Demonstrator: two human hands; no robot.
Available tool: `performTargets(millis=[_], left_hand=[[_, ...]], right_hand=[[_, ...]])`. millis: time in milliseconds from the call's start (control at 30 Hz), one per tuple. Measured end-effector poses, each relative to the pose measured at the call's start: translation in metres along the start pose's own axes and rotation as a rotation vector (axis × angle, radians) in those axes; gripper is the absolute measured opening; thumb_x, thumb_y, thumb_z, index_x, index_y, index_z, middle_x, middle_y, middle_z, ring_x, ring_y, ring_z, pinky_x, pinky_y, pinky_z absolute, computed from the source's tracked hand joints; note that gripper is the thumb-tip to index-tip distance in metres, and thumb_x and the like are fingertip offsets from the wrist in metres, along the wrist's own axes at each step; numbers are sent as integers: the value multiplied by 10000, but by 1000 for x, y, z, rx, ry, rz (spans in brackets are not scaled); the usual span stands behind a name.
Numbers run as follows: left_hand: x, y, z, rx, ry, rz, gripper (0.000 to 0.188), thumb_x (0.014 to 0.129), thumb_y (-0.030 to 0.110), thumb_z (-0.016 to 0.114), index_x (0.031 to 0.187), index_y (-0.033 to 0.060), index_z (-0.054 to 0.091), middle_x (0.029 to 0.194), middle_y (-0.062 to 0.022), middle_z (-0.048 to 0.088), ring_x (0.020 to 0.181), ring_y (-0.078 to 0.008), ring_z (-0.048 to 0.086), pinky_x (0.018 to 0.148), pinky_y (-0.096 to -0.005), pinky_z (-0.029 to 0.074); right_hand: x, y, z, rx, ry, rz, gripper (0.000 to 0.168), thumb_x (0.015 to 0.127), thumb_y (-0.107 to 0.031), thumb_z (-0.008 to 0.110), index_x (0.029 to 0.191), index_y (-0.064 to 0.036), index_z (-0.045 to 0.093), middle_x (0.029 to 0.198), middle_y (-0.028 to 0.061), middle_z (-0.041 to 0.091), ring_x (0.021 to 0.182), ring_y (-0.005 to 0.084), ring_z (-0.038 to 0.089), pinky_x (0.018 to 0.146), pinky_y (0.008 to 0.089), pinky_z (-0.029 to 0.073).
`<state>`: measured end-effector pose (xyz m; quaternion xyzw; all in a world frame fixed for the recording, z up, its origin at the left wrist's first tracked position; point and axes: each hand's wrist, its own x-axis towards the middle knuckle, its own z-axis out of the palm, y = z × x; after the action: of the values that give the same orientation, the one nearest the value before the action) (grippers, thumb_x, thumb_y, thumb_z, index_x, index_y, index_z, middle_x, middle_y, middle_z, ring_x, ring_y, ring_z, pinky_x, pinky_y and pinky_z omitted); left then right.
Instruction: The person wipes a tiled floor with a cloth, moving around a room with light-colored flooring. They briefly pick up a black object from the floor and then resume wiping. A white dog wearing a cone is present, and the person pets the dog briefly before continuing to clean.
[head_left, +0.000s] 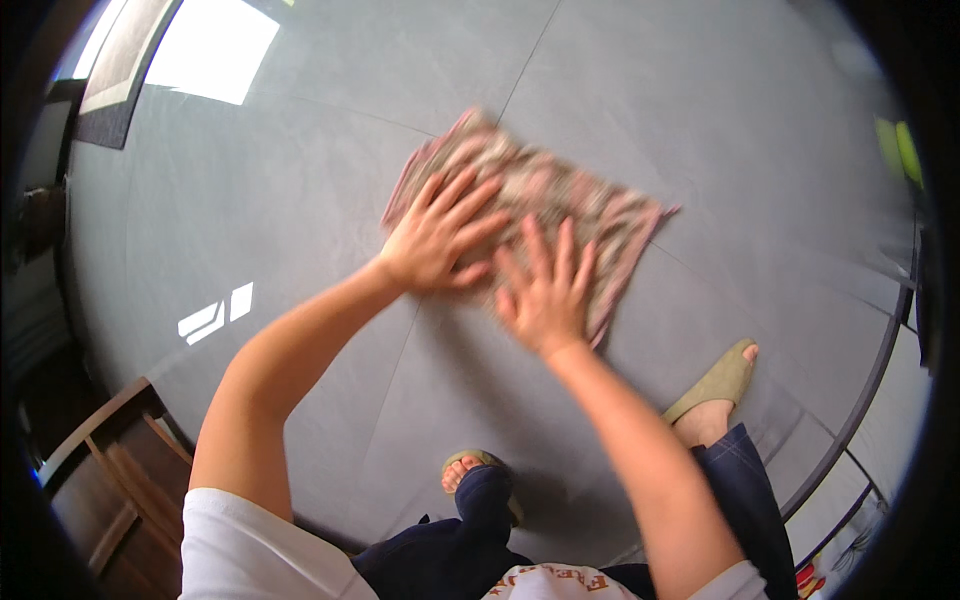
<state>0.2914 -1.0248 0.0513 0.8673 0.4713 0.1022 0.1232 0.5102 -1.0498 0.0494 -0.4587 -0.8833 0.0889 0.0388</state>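
Observation:
A pink and beige cloth (555, 180) lies spread and wrinkled on the grey tiled floor (315, 187). My left hand (442, 240) rests flat on the cloth's left part, fingers spread. On its lower right part, my right hand (551, 292) presses palm down, fingers also apart. Neither hand grips the fabric. Blur softens the cloth and the right hand. The cloth hides the floor joints where they run beneath it.
A wooden chair (120, 480) stands at the lower left. A dark-bordered rug (112, 112) lies at the upper left. My feet, in olive slippers (712, 382), are on the floor below the cloth. A dark strip (862, 420) edges the floor at right.

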Motion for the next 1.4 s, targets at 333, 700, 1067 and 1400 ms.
performTargets(millis=[333, 700, 1067, 1400], left_hand=[[-164, 102, 29, 100, 53, -362, 669, 736, 472, 619, 1346, 231, 489, 1480, -170, 312, 1381, -452, 198, 1063, -639, 132], [17, 1, 8, 117, 134, -237, 654, 752, 513, 582, 1342, 245, 494, 1489, -121, 323, 1395, -383, 203, 1084, -602, 145], [59, -17, 2, 160, 215, -299, 644, 779, 446, 594, 1379, 264, 448, 1493, -51, 329, 1401, -335, 214, 1089, -584, 179], [-214, 118, 34, 81, 69, -459, 614, 745, 481, 611, 1289, 200, 556, 1429, -144, 417, 1363, -433, 278, 1078, -620, 123]], right_hand=[[-107, -79, 26, 188, -102, -170, 560, 811, -467, 573, 1348, -359, 458, 1547, 9, 191, 1394, 381, 188, 1063, 649, 161], [36, 48, 8, 17, 58, -236, 568, 800, -511, 560, 1347, -421, 438, 1546, -11, 193, 1386, 426, 183, 1072, 680, 120], [79, 59, -10, -42, 141, -127, 495, 819, -405, 561, 1310, -366, 503, 1526, -9, 243, 1390, 391, 201, 1096, 625, 144], [-127, -104, 39, 189, -128, -310, 563, 809, -441, 562, 1356, -366, 453, 1545, 14, 204, 1397, 398, 181, 1072, 650, 136]])
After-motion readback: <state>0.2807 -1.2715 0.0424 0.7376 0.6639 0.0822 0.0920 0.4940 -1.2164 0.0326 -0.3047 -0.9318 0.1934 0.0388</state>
